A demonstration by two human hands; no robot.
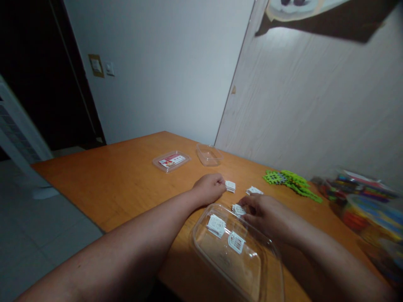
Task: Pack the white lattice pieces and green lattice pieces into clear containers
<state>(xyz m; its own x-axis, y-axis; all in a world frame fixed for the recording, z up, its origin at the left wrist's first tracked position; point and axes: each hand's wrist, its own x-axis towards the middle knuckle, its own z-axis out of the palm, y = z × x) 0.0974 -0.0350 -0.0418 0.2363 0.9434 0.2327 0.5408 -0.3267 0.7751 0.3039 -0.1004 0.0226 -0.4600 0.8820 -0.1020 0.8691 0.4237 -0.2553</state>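
My left hand rests on the orange table, fingers curled, pinching a small white plastic grid piece. My right hand is closed on another white piece at the far rim of a clear plastic container. Two white pieces lie inside that container. One more white piece lies on the table just beyond my right hand.
A clear lid with a red and white label and a small clear tub sit farther back. Green plastic pieces and a heap of coloured ones lie at the right, against a pale wooden panel.
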